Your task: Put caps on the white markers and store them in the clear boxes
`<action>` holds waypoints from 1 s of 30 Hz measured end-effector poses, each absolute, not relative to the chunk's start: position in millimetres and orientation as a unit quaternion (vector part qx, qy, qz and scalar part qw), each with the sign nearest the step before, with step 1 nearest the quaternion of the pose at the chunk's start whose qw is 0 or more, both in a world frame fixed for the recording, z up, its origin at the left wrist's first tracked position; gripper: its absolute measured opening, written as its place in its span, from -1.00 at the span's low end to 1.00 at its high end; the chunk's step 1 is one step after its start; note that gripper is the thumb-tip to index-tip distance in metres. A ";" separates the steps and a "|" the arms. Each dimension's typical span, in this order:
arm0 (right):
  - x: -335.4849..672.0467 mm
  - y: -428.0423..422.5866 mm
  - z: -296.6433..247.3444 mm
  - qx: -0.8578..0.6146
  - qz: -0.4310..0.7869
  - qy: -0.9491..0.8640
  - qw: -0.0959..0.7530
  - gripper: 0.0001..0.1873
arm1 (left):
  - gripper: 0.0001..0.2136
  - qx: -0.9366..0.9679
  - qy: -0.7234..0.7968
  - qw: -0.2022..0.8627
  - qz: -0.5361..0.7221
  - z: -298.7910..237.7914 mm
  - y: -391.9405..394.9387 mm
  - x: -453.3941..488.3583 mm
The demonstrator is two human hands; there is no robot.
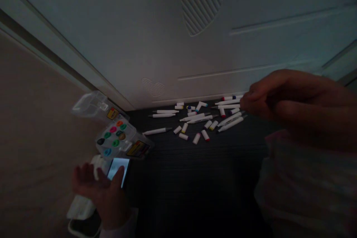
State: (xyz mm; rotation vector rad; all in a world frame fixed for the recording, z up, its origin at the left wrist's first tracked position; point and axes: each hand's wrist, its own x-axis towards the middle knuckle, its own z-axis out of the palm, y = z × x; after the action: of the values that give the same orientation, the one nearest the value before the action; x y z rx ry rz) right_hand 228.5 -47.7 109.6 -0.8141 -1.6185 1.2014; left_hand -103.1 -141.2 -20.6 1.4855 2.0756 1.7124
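Note:
At the lower left my left hand is open, fingers spread and thumb apart, close to a lit phone. My right hand, large on the right, has its fingers pinched together; whatever they hold, if anything, I cannot make out in the dark. Its fingertips overlap in view the ends of white markers on the black surface. More uncapped white markers lie about, with several loose caps among them. A clear plastic case stands open, with several markers of different end colours upright inside.
A pale panel with carved hearts rises behind the dark, grained surface. The case's lid leans back at the left. Below the phone sit white objects, partly hidden by my left hand. Patterned cloth fills the lower right.

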 end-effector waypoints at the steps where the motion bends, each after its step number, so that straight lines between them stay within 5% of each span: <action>1: 228.3 -47.3 109.8 -0.335 0.490 -0.656 0.467 -0.82 | -0.21 0.488 0.658 -0.032 0.573 -18.2 -143.7 -99.1; 4: 228.3 -46.4 109.5 -0.335 0.484 -0.648 0.484 -0.82 | -0.19 0.580 0.543 -0.217 0.567 -5.2 -139.9 -79.8; 6: 228.5 -46.3 108.6 -0.331 0.479 -0.642 0.499 -0.83 | -0.23 0.626 0.501 -0.236 0.548 6.6 -128.0 -62.0; 13: 232.7 -48.4 106.2 -0.351 0.443 -0.595 0.571 -0.90 | -0.83 0.845 0.480 -0.009 0.237 21.4 -73.8 19.0; 30: 238.1 -42.4 111.9 -0.328 0.420 -0.537 0.654 -0.94 | -0.83 0.876 0.463 0.068 0.117 -19.1 -15.6 119.3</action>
State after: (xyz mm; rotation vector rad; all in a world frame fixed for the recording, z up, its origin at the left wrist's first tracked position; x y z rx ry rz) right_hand 238.1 -42.4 111.9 -0.7432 -1.2178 0.9514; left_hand 119.3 -15.6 -19.1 2.6385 1.3957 0.3519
